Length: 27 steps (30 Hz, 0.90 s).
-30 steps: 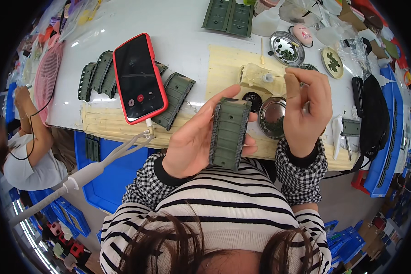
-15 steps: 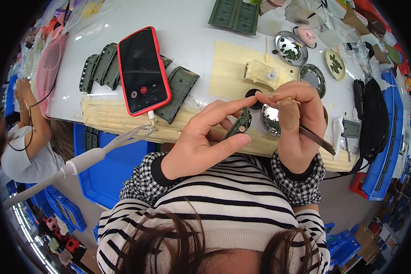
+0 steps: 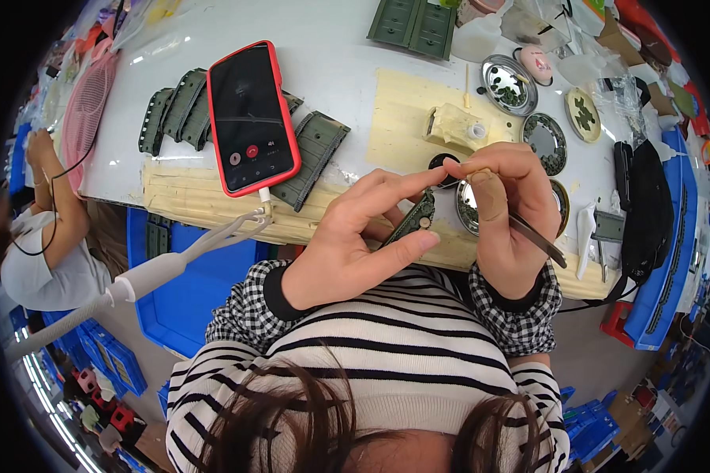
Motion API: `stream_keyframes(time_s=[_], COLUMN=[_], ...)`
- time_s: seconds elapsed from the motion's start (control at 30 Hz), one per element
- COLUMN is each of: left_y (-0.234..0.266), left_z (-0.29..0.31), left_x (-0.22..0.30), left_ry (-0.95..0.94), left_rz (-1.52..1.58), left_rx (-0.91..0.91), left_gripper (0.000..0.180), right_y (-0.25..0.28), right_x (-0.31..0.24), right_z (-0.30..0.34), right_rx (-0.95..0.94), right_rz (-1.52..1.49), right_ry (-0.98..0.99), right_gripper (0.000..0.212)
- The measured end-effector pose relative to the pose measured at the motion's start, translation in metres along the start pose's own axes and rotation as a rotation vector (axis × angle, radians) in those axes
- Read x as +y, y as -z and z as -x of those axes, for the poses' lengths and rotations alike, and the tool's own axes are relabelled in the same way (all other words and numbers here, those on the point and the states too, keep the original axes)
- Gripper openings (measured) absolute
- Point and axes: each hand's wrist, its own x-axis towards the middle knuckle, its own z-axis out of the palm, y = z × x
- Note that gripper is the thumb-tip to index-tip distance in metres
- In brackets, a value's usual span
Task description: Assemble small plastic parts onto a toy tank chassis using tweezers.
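My left hand (image 3: 347, 240) is closed round a small dark green moulded part (image 3: 412, 218), which has a round tan spot near its end. Its forefinger stretches to the right and meets the fingertips of my right hand (image 3: 513, 189). In my right hand, a slim metal tool like tweezers (image 3: 535, 239) lies under the bent fingers, its end sticking out low to the right. A tan wrap covers my right thumb. Whatever lies between the meeting fingertips is too small to make out. Behind my right hand a metal dish (image 3: 467, 206) of small green pieces is partly hidden.
A red-cased phone (image 3: 252, 118) stands at left among dark green moulded panels (image 3: 317, 154). Round dishes (image 3: 510, 85) of small green pieces, a taped block with a white nozzle (image 3: 455, 128) and a black pouch (image 3: 647, 209) lie right. Another person (image 3: 55, 244) sits far left.
The whole view has shifted slightly. My right hand has turned a little, and the metal tool now points more steeply down. Both hands still meet at the fingertips.
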Motion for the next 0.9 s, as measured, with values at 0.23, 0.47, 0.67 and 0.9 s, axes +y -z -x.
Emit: stream_keyframes(time_s=[0.23,0.47,0.67,0.9], left_y=[0.002,0.0,0.001,0.001], left_z=[-0.001,-0.001,-0.002,-0.001], left_x=[0.001,-0.017,-0.028,-0.032], left_ry=[0.026,-0.001,-0.042,-0.039], left_rz=[0.028,0.479,0.596,0.668], left_rx=[-0.033,-0.092,-0.196,-0.211], left_gripper=[0.058,0.056,0.059,0.06], right_y=[-0.003,0.015,0.017,0.018], right_x=[-0.002,0.007,0.023,0.002], right_z=[-0.001,-0.019,-0.019,-0.011], right_rx=[0.073,0.282,0.196,0.171], right_rz=[-0.112,0.5,0.685,0.612], right_ry=[-0.048,0.123,0.149,0.057], right_gripper=[0.009,0.01,0.018,0.029])
